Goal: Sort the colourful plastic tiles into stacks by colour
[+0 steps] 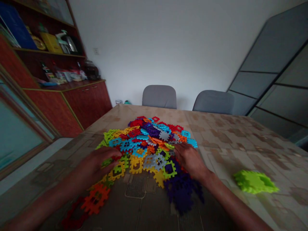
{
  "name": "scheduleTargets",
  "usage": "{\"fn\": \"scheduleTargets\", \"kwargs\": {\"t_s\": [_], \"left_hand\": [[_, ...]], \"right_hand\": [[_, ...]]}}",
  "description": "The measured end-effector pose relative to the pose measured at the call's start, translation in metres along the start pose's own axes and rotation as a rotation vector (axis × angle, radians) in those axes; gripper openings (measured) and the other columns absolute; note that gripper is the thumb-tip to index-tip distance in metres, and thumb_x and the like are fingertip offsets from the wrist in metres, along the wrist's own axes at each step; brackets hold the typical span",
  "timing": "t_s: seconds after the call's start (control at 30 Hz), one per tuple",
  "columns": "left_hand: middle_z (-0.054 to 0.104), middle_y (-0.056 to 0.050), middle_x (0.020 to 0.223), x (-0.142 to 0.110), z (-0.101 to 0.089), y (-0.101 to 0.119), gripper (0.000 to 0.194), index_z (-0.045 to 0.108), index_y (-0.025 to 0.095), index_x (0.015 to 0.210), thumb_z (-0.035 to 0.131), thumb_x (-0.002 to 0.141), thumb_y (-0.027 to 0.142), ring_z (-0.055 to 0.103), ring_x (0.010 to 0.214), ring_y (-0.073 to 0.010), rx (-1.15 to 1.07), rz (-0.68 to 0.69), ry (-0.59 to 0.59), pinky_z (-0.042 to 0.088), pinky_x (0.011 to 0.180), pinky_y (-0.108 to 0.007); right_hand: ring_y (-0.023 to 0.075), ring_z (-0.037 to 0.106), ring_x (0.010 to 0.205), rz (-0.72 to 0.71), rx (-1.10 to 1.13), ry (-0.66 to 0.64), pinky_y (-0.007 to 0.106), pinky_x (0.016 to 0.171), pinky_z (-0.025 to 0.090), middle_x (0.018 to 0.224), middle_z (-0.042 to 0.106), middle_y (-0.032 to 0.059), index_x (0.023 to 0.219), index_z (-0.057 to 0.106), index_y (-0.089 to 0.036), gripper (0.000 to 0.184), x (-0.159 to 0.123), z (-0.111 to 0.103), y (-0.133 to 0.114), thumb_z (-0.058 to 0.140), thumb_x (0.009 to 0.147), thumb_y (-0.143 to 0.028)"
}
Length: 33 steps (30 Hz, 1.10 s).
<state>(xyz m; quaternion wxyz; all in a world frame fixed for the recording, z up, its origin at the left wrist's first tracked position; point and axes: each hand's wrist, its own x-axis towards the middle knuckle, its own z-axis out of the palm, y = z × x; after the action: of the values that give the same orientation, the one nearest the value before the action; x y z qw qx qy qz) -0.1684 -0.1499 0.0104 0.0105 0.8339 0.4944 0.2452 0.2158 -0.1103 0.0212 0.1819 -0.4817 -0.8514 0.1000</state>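
A heap of flat, notched plastic building pieces (136,164) in many colours lies on the table before me. At the heap's left side, my left hand (102,160) has its thumb and fingers apart, beside a red piece and lime-green ones. My right hand (189,158) reaches into the right side, its fingertips at a lime-green piece (169,146). Those fingers are blurred and partly hidden, so a grip cannot be made out. Dark purple pieces (181,195) lie below the right wrist. Near my left forearm are an orange piece (96,198) and a dark red piece (74,216).
A lime-green stack of pieces (256,182) sits apart on the right of the patterned table (216,134). Two grey chairs (159,96) stand beyond the far edge, before a white wall. A wooden cabinet (88,101) with shelves is at the left.
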Motion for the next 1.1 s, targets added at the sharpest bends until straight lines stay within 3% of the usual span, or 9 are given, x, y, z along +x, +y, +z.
{"fn": "scheduleTargets", "kwargs": {"t_s": [0.13, 0.3, 0.5, 0.67, 0.73, 0.83, 0.93, 1.0, 1.1], "left_hand": [[0.075, -0.002, 0.12, -0.001, 0.021, 0.016, 0.025, 0.071, 0.029, 0.117, 0.06, 0.097, 0.039, 0.069, 0.113, -0.0232, -0.027, 0.061, -0.061, 0.053, 0.1, -0.031], [0.074, -0.002, 0.12, -0.007, 0.035, 0.044, 0.025, 0.07, 0.03, 0.119, 0.055, 0.099, 0.029, 0.07, 0.111, -0.0219, -0.049, 0.136, -0.095, 0.054, 0.098, -0.03], [0.069, -0.001, 0.131, -0.009, 0.049, 0.079, 0.033, 0.063, 0.032, 0.129, 0.052, 0.099, 0.02, 0.064, 0.119, -0.0218, -0.053, 0.217, -0.088, 0.052, 0.104, -0.033], [0.055, -0.009, 0.149, 0.029, 0.062, 0.107, 0.046, 0.054, 0.025, 0.14, 0.063, 0.095, 0.022, 0.052, 0.135, -0.0294, -0.031, 0.288, -0.115, 0.043, 0.112, -0.047], [0.061, -0.008, 0.141, 0.046, 0.066, 0.115, 0.039, 0.061, 0.025, 0.129, 0.069, 0.092, 0.023, 0.055, 0.13, -0.0289, -0.028, 0.33, -0.148, 0.037, 0.116, -0.05], [0.072, -0.002, 0.106, 0.06, 0.067, 0.118, 0.006, 0.069, 0.024, 0.099, 0.068, 0.093, 0.023, 0.065, 0.107, -0.0238, -0.014, 0.325, -0.155, 0.03, 0.118, -0.051], [0.068, 0.0, 0.086, 0.067, 0.064, 0.114, 0.011, 0.067, 0.023, 0.084, 0.065, 0.095, 0.021, 0.064, 0.095, -0.0224, 0.027, 0.283, -0.144, 0.033, 0.115, -0.05], [0.069, -0.002, 0.093, 0.072, 0.064, 0.113, 0.004, 0.068, 0.023, 0.092, 0.066, 0.094, 0.021, 0.064, 0.099, -0.0248, 0.057, 0.248, -0.123, 0.038, 0.11, -0.048], [0.07, -0.011, 0.117, 0.083, 0.072, 0.115, 0.026, 0.067, 0.02, 0.116, 0.07, 0.091, 0.028, 0.061, 0.113, -0.0324, 0.097, 0.176, -0.089, 0.042, 0.105, -0.052]], "right_hand": [[0.019, 0.065, 0.081, -0.016, 0.122, 0.001, 0.028, 0.076, 0.049, 0.086, 0.069, 0.0046, 0.095, 0.064, -0.02, 0.027, -0.021, -0.009, -0.007, 0.038, 0.103, -0.021], [0.016, 0.065, 0.066, -0.018, 0.463, -0.197, 0.024, 0.06, 0.046, 0.078, 0.071, 0.0001, 0.103, 0.068, -0.021, 0.021, -0.045, 0.008, -0.025, 0.048, 0.095, -0.019], [0.0228, 0.068, 0.094, 0.149, 0.129, -0.091, 0.033, 0.084, 0.049, 0.104, 0.073, 0.0087, 0.114, 0.066, -0.019, 0.024, -0.031, 0.017, -0.025, 0.055, 0.093, -0.015], [0.0265, 0.066, 0.102, 0.188, 0.059, -0.096, 0.035, 0.089, 0.049, 0.114, 0.07, 0.012, 0.123, 0.061, -0.02, 0.034, -0.027, 0.021, -0.025, 0.061, 0.089, -0.02], [0.0268, 0.066, 0.106, 0.178, 0.044, -0.109, 0.036, 0.092, 0.047, 0.116, 0.07, 0.0121, 0.123, 0.062, -0.02, 0.036, -0.028, 0.023, -0.027, 0.06, 0.087, -0.016], [0.0258, 0.065, 0.106, 0.146, 0.038, -0.129, 0.034, 0.092, 0.047, 0.115, 0.071, 0.0104, 0.116, 0.064, -0.02, 0.036, -0.028, 0.025, -0.027, 0.057, 0.083, -0.009], [0.0233, 0.066, 0.102, 0.119, 0.041, -0.14, 0.031, 0.087, 0.047, 0.109, 0.071, 0.0075, 0.108, 0.066, -0.022, 0.037, -0.027, 0.024, -0.026, 0.056, 0.077, -0.005], [0.0221, 0.066, 0.097, 0.111, 0.042, -0.147, 0.029, 0.083, 0.047, 0.104, 0.071, 0.0059, 0.105, 0.066, -0.022, 0.038, -0.027, 0.023, -0.026, 0.057, 0.074, -0.003], [0.0225, 0.066, 0.096, 0.115, 0.034, -0.15, 0.029, 0.081, 0.047, 0.104, 0.072, 0.006, 0.103, 0.066, -0.022, 0.038, -0.027, 0.021, -0.026, 0.058, 0.071, -0.003]]}}
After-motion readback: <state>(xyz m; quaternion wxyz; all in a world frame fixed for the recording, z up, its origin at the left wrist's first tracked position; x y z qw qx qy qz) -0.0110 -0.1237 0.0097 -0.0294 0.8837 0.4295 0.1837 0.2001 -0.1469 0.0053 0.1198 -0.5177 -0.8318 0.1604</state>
